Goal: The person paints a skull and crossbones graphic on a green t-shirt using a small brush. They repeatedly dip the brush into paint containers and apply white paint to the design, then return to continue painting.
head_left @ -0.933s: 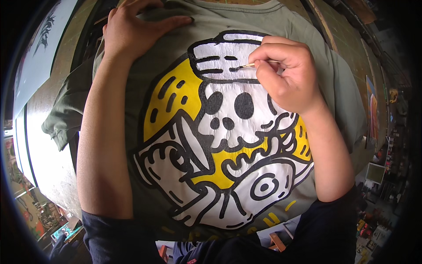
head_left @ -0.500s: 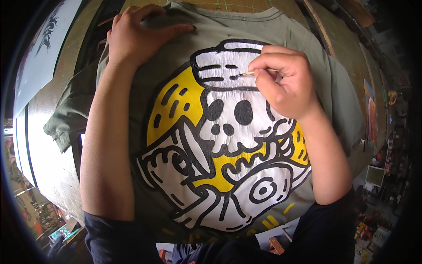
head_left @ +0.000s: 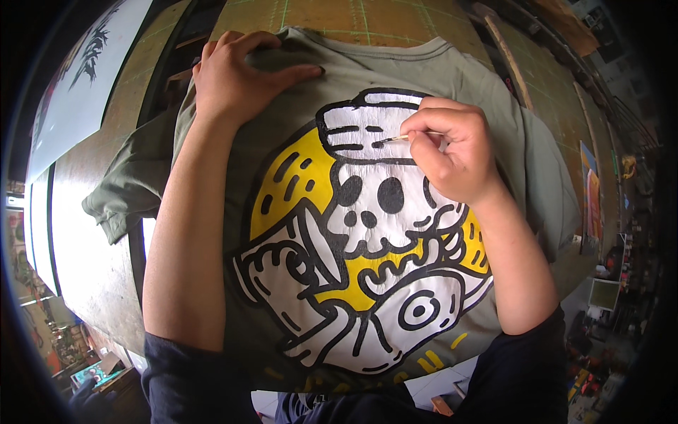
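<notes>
work table (head_left: 311, 18): wooden, green-lined, under the shirt
white sheet (head_left: 88, 78): far left, black motif
left hand (head_left: 236, 81): spread wide, resting on the shirt near the collar
olive shirt (head_left: 487, 88): centre, laid out
skull design (head_left: 378, 244): white, yellow, black, on the shirt
fine brush (head_left: 397, 138): tip at a black dash on the skull's hat
right hand (head_left: 455, 150): pinching the brush, thumb and fingers closed
</notes>
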`<state>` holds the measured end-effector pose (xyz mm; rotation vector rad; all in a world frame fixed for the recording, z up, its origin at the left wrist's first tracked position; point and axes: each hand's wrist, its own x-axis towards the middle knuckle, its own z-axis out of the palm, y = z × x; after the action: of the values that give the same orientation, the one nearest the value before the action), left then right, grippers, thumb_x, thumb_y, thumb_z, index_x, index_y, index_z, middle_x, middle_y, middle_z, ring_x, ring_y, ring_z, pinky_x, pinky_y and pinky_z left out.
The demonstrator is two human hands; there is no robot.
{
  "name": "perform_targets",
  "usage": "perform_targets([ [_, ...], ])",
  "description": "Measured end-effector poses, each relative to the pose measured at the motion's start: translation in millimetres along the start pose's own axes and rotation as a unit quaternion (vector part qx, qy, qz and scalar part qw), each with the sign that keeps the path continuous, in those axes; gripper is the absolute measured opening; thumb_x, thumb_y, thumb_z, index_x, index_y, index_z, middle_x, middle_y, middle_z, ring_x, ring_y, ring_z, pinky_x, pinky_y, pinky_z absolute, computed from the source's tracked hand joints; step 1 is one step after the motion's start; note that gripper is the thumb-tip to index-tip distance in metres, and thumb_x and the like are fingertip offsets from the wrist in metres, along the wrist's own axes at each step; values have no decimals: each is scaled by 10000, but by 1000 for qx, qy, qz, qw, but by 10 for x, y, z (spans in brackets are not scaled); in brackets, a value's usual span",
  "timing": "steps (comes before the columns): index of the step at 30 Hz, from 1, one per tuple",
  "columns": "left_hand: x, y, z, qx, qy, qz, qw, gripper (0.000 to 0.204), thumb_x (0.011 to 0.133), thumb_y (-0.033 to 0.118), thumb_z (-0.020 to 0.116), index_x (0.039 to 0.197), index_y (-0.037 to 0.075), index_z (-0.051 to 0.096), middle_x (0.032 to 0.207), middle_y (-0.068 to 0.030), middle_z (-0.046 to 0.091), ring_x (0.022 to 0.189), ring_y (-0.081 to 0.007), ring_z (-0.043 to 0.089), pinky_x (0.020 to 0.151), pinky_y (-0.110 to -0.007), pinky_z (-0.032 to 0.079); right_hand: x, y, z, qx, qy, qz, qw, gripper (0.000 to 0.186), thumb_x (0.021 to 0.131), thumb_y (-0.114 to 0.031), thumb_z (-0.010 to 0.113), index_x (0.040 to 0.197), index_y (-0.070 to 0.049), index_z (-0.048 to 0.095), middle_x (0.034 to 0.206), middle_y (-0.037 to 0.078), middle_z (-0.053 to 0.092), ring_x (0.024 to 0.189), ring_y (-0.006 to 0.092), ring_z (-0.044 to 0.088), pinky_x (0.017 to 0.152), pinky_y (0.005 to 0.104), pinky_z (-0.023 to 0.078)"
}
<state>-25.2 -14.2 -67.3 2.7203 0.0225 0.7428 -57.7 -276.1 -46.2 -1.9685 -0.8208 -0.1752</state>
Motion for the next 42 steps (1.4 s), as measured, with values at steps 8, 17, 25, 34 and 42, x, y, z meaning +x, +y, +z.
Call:
perform_targets([
  [8,-18,3,7,35,-1,6,999,597,579,558,796,1035,190,681,1164,-56,593,1146,-243,510,998,-401,397,-5,26,8,14,-8,-1,1000,65,701,10,570,702,48,622,647,108,621,561,148,607,523,235,474],
  [17,5,-79,21,23,-14,13,1000,613,592,584,778,1059,199,675,1175,-74,596,1100,-255,565,954,-399,449,1,18,3,2,-16,-7,1000,57,699,6,578,699,44,620,665,103,630,585,146,617,545,233,491],
  [25,-9,173,-130,-32,-21,-55,998,541,563,481,830,927,109,681,1059,-107,575,1075,-283,508,950,-396,403,1,34,10,-11,-17,-23,1000,58,709,3,581,709,45,622,665,95,629,598,152,626,558,241,511],
  [34,-23,246,-191,-19,-36,-67,997,534,570,485,827,922,111,679,1090,-101,575,1119,-278,480,974,-402,381,3,39,8,-13,-23,-29,999,64,718,-3,578,708,43,623,664,98,629,597,153,626,560,242,514],
  [42,-14,266,-211,-22,-49,-77,996,518,571,483,828,912,121,682,1090,-98,581,1121,-280,481,979,-406,377,7,32,9,-22,-24,-31,999,68,714,-8,579,702,40,624,657,98,627,598,157,625,563,243,513],
])
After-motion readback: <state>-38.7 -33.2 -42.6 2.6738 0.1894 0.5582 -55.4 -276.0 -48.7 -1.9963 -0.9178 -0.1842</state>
